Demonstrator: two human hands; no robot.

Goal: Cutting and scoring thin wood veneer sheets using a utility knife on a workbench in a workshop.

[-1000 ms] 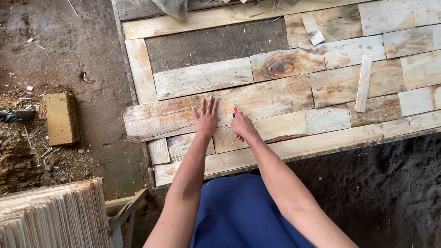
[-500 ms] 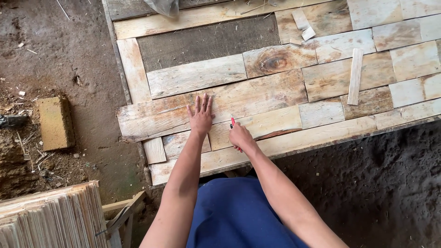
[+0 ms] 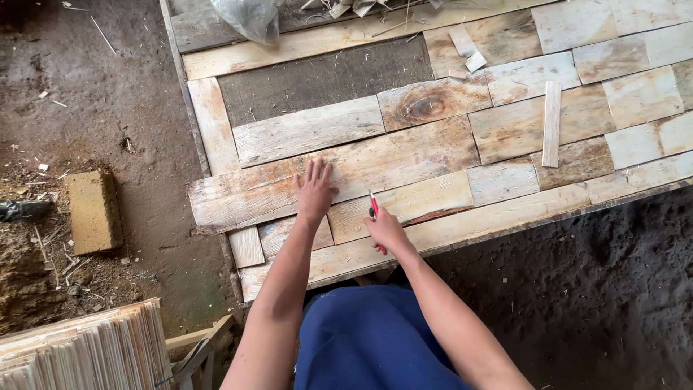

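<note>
My left hand [image 3: 315, 189] lies flat, fingers spread, on a long pale plank [image 3: 404, 162] of a panel made of wood pieces. My right hand [image 3: 386, 230] is closed around a thin red pencil-like marker [image 3: 374, 209], its tip resting on a shorter plank [image 3: 411, 202] just right of my left hand. Both arms reach forward from my lap, which is covered in blue cloth [image 3: 368, 339].
A loose narrow wood strip [image 3: 551, 123] lies on the panel at right. Small offcuts [image 3: 465, 47] and a plastic bag [image 3: 249, 16] sit at the far edge. A yellowish block [image 3: 94, 209] rests on the dirt floor at left, and stacked thin slats [image 3: 86, 350] fill the lower left.
My right hand has slid back toward me and to the right, off the long plank onto the shorter one. My left hand stays pressed flat in place.
</note>
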